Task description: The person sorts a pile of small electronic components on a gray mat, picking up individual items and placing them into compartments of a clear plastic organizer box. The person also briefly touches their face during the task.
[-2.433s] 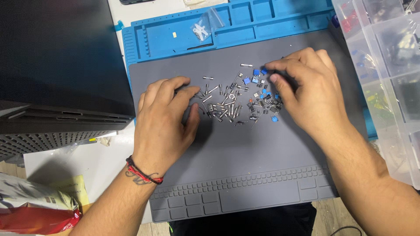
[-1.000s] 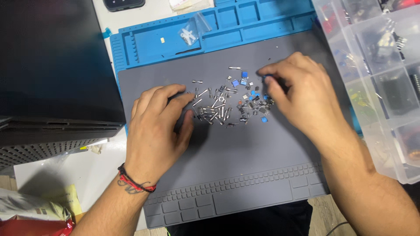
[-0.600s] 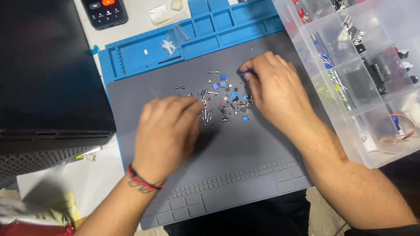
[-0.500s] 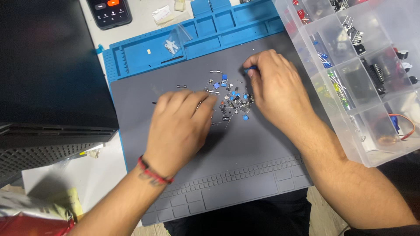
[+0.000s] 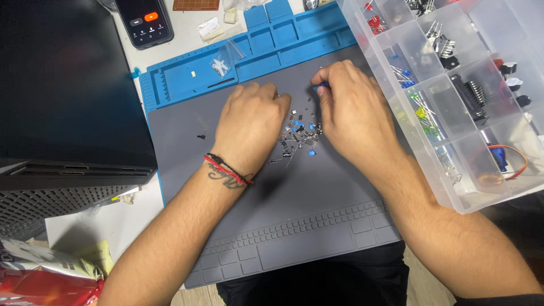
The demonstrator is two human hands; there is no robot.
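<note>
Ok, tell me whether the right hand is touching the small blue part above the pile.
Touching. The head view shows the right hand pinching the small blue part between thumb and fingertip, above the pile of components on the grey mat.

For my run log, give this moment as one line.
left hand: covering component pile | right hand: pinching small blue component | surface: grey mat | nearby: clear compartment box

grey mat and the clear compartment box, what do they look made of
The grey mat looks like silicone or soft rubber: matte, no glare, with moulded ridges and recesses along its near edge. The clear compartment box looks like hard translucent plastic: slightly cloudy glossy walls, and the coloured parts inside show through. Neither is certain from the look alone.
</note>
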